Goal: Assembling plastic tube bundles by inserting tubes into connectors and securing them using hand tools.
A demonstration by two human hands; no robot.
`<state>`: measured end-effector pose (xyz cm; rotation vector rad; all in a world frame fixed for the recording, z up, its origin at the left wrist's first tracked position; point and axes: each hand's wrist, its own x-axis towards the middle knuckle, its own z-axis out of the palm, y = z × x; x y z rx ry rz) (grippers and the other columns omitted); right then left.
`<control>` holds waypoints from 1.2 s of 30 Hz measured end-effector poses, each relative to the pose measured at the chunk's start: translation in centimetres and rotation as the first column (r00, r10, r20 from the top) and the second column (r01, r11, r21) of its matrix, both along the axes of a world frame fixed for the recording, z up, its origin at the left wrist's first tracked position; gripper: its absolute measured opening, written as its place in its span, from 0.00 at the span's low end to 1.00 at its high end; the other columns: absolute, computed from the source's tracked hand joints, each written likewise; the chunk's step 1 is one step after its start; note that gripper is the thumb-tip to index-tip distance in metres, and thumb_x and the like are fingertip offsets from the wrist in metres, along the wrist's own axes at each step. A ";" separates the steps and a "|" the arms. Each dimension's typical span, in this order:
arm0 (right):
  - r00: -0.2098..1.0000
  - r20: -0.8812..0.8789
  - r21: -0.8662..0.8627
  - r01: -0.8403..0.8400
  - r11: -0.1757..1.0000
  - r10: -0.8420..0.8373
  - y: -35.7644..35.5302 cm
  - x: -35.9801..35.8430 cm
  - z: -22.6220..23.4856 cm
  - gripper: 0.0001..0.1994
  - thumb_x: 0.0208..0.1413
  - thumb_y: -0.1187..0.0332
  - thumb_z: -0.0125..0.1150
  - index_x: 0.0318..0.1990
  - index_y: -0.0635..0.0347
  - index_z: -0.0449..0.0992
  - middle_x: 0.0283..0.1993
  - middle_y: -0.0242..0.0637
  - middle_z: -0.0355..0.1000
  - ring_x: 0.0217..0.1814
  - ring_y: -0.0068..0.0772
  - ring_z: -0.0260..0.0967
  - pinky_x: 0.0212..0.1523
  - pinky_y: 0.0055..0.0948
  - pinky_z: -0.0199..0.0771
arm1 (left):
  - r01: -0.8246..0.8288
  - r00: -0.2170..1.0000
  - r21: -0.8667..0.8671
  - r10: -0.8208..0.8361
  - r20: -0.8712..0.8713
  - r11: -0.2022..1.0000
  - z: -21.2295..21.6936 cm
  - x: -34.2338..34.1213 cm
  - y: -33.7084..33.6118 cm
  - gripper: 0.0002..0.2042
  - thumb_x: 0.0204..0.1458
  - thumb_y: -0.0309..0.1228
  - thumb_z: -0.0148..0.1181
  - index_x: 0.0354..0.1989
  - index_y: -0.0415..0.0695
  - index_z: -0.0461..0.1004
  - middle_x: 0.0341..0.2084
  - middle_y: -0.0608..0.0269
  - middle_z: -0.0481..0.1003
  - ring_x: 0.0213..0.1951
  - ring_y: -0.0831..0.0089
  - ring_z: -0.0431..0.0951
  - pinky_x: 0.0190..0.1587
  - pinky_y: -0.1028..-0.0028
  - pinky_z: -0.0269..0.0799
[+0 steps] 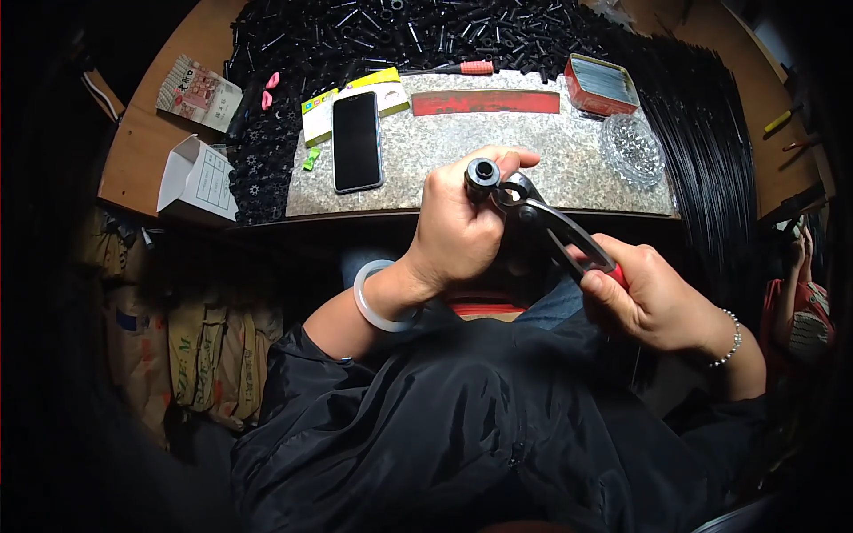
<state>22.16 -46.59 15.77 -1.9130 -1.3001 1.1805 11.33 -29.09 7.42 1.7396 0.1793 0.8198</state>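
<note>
In front of my body, above my lap, my left hand (458, 213) is closed around a dark cylindrical part (482, 175). Its round end, with a metal rim and a dark hole, points up toward me; the rest is hidden in my fingers. A pair of pliers (569, 233) with red handles is gripped in my right hand (653, 298). The rounded jaws sit right beside the part's rim, but whether they touch it I cannot tell. My right fingers wrap the handles, which stand somewhat apart.
On the speckled board (480, 155) lie a phone (356, 142) and a red strip (486, 103). A tin box (602, 86) and a glass ashtray (632, 149) stand at right. Black parts (426, 35) heap behind; long black rods (702, 133) line the right side. Sacks (209, 355) stand lower left.
</note>
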 end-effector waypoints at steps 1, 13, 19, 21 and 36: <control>1.000 -0.022 0.131 -0.017 0.991 0.020 0.0 0.0 -0.7 0.14 0.60 0.66 0.49 0.48 0.66 0.66 0.20 0.31 0.60 0.21 0.19 0.54 0.25 0.22 0.61 | 0.019 1.000 -0.056 -0.019 0.001 0.998 0.3 0.0 0.0 0.13 0.59 0.30 0.45 0.36 0.34 0.75 0.14 0.77 0.64 0.19 0.91 0.58 0.21 0.84 0.50; 0.986 0.161 0.096 0.015 0.995 -0.030 0.0 -0.1 1.0 0.11 0.60 0.64 0.49 0.37 0.65 0.65 0.16 0.41 0.62 0.17 0.36 0.60 0.20 0.29 0.59 | -0.016 1.000 -0.096 0.015 -0.010 0.995 1.0 0.2 -0.2 0.16 0.60 0.35 0.46 0.33 0.35 0.75 0.15 0.73 0.67 0.20 0.89 0.62 0.22 0.83 0.54; 0.964 0.263 0.118 0.017 0.993 -0.048 0.5 -0.2 1.4 0.11 0.61 0.65 0.48 0.34 0.65 0.62 0.14 0.38 0.57 0.14 0.30 0.54 0.18 0.27 0.55 | -0.081 0.997 0.013 0.082 -0.013 0.997 2.0 0.3 0.0 0.14 0.59 0.33 0.47 0.32 0.34 0.75 0.15 0.73 0.68 0.20 0.88 0.62 0.23 0.83 0.55; 0.952 0.300 0.158 0.009 0.987 -0.057 0.5 -0.2 1.0 0.11 0.61 0.65 0.48 0.35 0.65 0.62 0.14 0.39 0.57 0.14 0.31 0.54 0.19 0.28 0.55 | -0.068 0.998 0.024 0.068 -0.007 0.997 2.6 0.6 0.3 0.14 0.59 0.32 0.47 0.34 0.35 0.75 0.15 0.74 0.67 0.19 0.89 0.60 0.22 0.83 0.53; 0.312 0.881 0.351 0.074 0.933 -0.356 1.3 7.2 -16.2 0.19 0.53 0.66 0.56 0.51 0.62 0.64 0.42 0.45 0.65 0.42 0.45 0.65 0.42 0.38 0.66 | 0.126 0.983 0.004 -0.124 -0.133 0.992 -7.3 -1.6 -1.9 0.16 0.53 0.27 0.57 0.49 0.36 0.67 0.17 0.73 0.69 0.20 0.86 0.68 0.25 0.83 0.65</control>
